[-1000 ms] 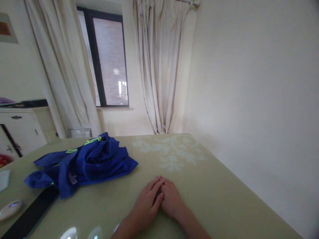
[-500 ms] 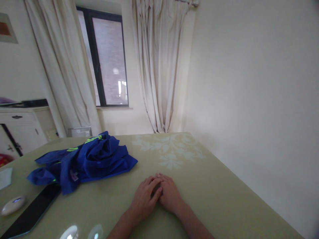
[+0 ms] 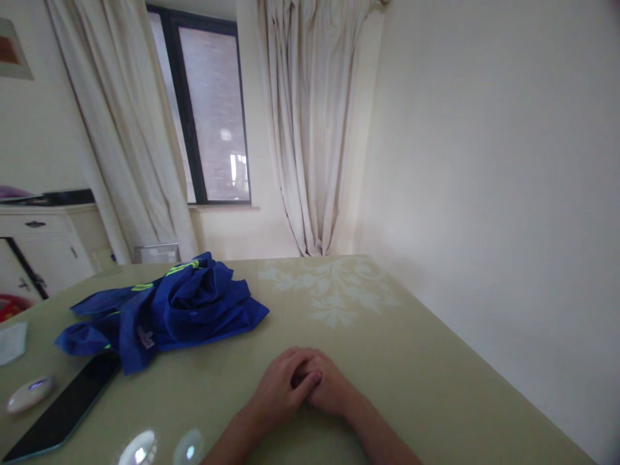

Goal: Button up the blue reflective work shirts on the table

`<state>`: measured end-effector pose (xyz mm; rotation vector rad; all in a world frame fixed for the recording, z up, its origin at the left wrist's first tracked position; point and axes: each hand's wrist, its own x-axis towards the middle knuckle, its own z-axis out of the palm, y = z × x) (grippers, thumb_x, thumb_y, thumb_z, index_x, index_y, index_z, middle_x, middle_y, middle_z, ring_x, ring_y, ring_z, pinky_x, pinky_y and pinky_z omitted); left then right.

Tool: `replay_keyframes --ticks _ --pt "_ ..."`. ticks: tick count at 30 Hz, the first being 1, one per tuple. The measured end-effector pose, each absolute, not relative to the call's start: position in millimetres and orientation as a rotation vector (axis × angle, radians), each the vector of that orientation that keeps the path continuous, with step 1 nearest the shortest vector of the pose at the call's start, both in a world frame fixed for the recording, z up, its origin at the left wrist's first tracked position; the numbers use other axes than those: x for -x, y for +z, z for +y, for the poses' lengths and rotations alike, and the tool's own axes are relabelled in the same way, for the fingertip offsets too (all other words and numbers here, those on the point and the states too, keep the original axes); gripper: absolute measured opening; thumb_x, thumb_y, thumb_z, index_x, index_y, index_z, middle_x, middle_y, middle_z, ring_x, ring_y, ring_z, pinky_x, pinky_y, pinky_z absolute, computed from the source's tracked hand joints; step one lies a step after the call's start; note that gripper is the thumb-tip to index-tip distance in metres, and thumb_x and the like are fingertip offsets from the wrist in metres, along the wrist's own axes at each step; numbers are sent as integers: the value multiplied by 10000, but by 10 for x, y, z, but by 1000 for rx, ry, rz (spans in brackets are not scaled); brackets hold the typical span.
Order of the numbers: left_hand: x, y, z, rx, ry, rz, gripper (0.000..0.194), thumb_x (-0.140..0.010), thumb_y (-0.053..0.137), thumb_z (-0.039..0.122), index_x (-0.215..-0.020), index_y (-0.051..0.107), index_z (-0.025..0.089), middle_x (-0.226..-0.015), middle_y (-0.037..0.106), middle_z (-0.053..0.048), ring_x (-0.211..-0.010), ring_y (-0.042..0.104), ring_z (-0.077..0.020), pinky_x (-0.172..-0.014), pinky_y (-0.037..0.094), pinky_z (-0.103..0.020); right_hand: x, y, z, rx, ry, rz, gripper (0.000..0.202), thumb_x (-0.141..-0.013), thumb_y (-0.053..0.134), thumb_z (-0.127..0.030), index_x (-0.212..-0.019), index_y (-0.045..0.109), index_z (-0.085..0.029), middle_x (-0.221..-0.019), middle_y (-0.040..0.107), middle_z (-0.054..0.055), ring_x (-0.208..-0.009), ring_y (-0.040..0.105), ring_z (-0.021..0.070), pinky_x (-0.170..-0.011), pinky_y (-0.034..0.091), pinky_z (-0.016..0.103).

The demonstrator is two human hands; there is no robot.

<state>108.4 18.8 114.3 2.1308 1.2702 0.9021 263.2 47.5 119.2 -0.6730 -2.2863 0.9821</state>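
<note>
My left hand (image 3: 279, 389) and my right hand (image 3: 330, 386) are clasped together, low in the middle of the view, over the pale green tabletop (image 3: 411, 387). The left fingers close over the right ones, and the left thumb lies across the right hand. Curled in, the right fingers are mostly hidden beneath the left. No object shows between the hands. Nearest to them, on the left, lies a crumpled blue garment (image 3: 203, 310) with neon-yellow stripes and a small label. A dark flat slab with a glossy top (image 3: 62, 410) reaches partly beneath it.
A white rounded device like a computer mouse (image 3: 30, 395) and a pale paper or cloth (image 3: 13, 342) lie at the left. A white wall (image 3: 508, 194) runs along the table's right side. Behind are curtains (image 3: 310, 129), a window (image 3: 216, 116) and a white cabinet (image 3: 48, 245).
My hands have drawn slightly nearer to me, and their fingers have folded more tightly together. The camera view has shifted a little; the garment and other items stay in place.
</note>
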Motion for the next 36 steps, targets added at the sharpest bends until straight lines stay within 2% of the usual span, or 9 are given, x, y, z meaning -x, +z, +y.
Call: replay_keyframes --ticks 3,7,10,13,16,23,29,33,36 --pt "-1072 1160 170 -2139 884 1268 355 -952 579 490 -1232 670 290 -1282 712 -36 -1164 629 -247 -1054 435 -336 -2631 1189 445 665 994 -2304 311 -793 552 -156 -977 795 -215 -1041 777 41 -993 690 194 -977 474 291" --pt "-1051 1215 137 -2198 899 1294 336 -937 582 513 -1137 688 265 -1141 723 -65 -1072 639 -251 -973 475 -341 -2626 1202 400 682 855 -2320 301 -811 550 -183 -1026 757 -220 -1103 752 53 -1064 658 206 -1005 453 307" --pt "-1040 1230 117 -2202 1014 1360 336 -884 638 489 -1089 666 225 -1118 668 -103 -1074 607 -268 -953 492 -360 -2627 1209 385 775 737 -2316 253 -814 579 -231 -1019 725 -212 -1072 735 60 -988 653 207 -912 479 294" --pt "-1039 1218 115 -2171 1082 1306 378 -871 652 453 -1175 637 230 -1189 650 -109 -1133 590 -269 -1001 484 -373 -2627 1149 401 884 654 -2388 109 -773 600 -226 -804 698 -190 -852 721 42 -760 629 175 -721 467 254" --pt "-1048 1196 113 -2149 1080 1156 361 -919 611 445 -1215 655 243 -1197 684 -97 -1142 606 -256 -1031 474 -380 -2613 1025 440 933 578 -2463 117 -765 607 -233 -690 679 -181 -717 698 21 -654 601 152 -630 420 240" --pt "-1107 1193 7 -1847 1014 1022 462 -980 531 489 -1397 583 296 -1422 624 -71 -1313 554 -262 -1152 388 -402 -2567 811 489 938 467 -2576 152 -752 615 -194 -725 763 -174 -746 758 56 -691 654 180 -682 450 270" --pt "-1163 1259 -51 -1614 1003 819 391 -995 471 486 -1251 672 269 -1325 662 -61 -1295 536 -268 -1159 343 -418 -2497 785 319 889 589 -2532 315 -734 539 -118 -961 756 -137 -929 770 95 -833 668 203 -761 486 294" --pt "-1188 1302 -74 -1441 973 714 389 -933 527 501 -1101 719 207 -1100 694 -65 -1070 610 -259 -978 450 -372 -2449 882 151 992 866 -2293 210 -645 560 -128 -817 671 -172 -795 682 26 -719 590 153 -603 427 231" --pt "-1212 1322 -89 -1326 964 630 411 -919 529 521 -980 741 175 -983 683 -70 -960 616 -242 -900 470 -339 -2415 956 61 1011 1150 -2144 123 -587 569 -107 -626 506 -205 -616 507 -57 -560 456 91 -478 294 204"
